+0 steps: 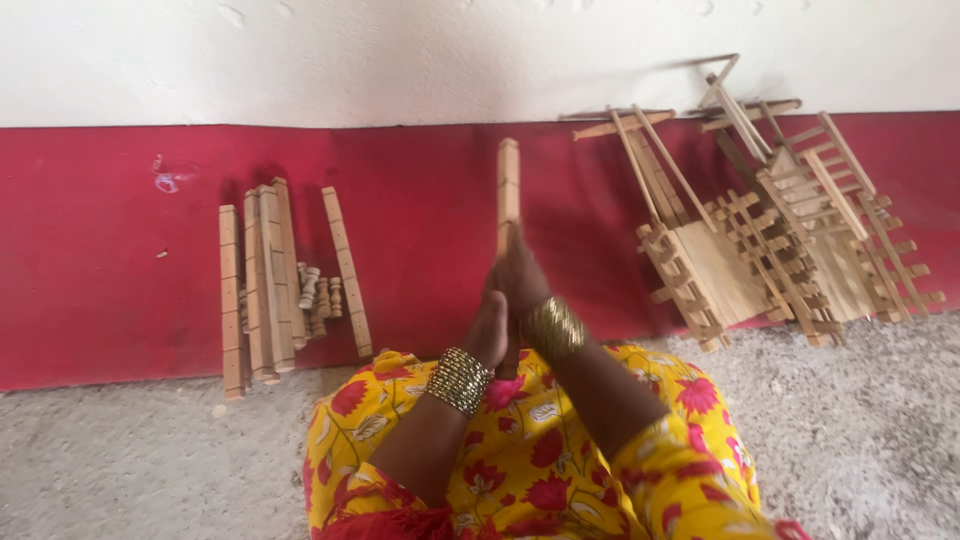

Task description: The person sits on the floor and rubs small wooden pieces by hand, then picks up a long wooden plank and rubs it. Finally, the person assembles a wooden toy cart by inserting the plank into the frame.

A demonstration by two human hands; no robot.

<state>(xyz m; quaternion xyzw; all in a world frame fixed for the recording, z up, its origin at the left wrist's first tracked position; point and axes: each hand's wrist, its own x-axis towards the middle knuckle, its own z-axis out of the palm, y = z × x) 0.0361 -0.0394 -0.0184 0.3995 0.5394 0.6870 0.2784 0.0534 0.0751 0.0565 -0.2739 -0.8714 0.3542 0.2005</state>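
Red floor | wooden stick [508, 185] upright, pointing away | both hands clasp it

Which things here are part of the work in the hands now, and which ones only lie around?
In hand:
- wooden stick, upright, clasped between both hands
- left hand
- right hand

Lying about:
- loose wooden slats leaning on the red wall
- small turned wooden pegs among the slats
- assembled wooden racks at the right
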